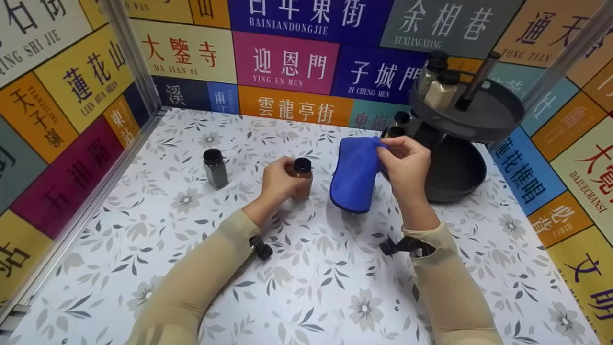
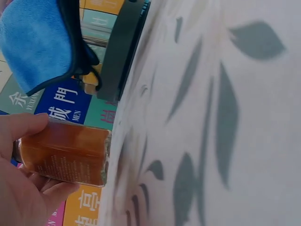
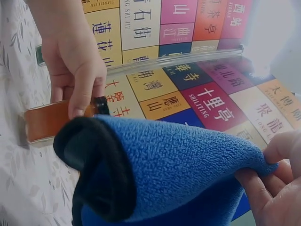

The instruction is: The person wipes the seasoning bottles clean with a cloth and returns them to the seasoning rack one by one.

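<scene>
My left hand (image 1: 279, 182) grips a glass spice jar (image 2: 66, 153) with a black cap and reddish-brown contents, thumb on one side and fingers on the other. The jar is upright in the head view, its base close to the patterned tabletop. To its right, my right hand (image 1: 407, 160) pinches a blue cloth (image 1: 355, 175) with dark edging by its upper corner. The cloth hangs folded above the table, its fuzzy side showing in the right wrist view. A second black-capped jar (image 1: 216, 170) with dark contents stands on the table left of my left hand.
A dark two-tier rotating rack (image 1: 467, 103) stands at the back right, behind my right hand. Its upper tray bears jars (image 1: 441, 90), and more black-capped jars (image 1: 401, 119) show at the lower tier's left. Sign-covered panels (image 1: 287, 62) rise behind the floral tabletop (image 1: 316, 287).
</scene>
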Demonstrator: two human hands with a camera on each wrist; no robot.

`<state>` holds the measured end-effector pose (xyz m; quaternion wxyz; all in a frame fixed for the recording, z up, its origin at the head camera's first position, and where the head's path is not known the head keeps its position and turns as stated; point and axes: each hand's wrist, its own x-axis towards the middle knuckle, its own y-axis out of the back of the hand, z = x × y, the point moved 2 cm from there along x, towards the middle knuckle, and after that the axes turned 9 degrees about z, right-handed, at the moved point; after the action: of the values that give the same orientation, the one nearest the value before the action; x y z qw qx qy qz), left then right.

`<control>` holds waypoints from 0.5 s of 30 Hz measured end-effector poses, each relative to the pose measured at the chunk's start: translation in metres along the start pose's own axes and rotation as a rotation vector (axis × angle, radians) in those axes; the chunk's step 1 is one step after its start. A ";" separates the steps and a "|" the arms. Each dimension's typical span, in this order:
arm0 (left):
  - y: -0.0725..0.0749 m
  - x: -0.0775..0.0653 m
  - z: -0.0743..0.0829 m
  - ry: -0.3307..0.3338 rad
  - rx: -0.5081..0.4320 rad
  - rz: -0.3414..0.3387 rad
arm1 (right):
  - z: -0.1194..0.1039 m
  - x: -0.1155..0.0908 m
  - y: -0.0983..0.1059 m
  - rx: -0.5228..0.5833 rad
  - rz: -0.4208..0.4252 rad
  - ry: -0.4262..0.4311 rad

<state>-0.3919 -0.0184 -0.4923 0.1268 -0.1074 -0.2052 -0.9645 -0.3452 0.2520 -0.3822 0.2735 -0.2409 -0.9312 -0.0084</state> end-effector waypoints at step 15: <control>0.004 0.011 -0.011 -0.028 -0.092 -0.319 | -0.003 -0.003 -0.001 0.012 -0.021 -0.009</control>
<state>-0.4033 -0.0288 -0.4975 -0.0359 -0.0925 -0.1768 -0.9792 -0.3421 0.2496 -0.3812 0.2707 -0.2294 -0.9349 -0.0047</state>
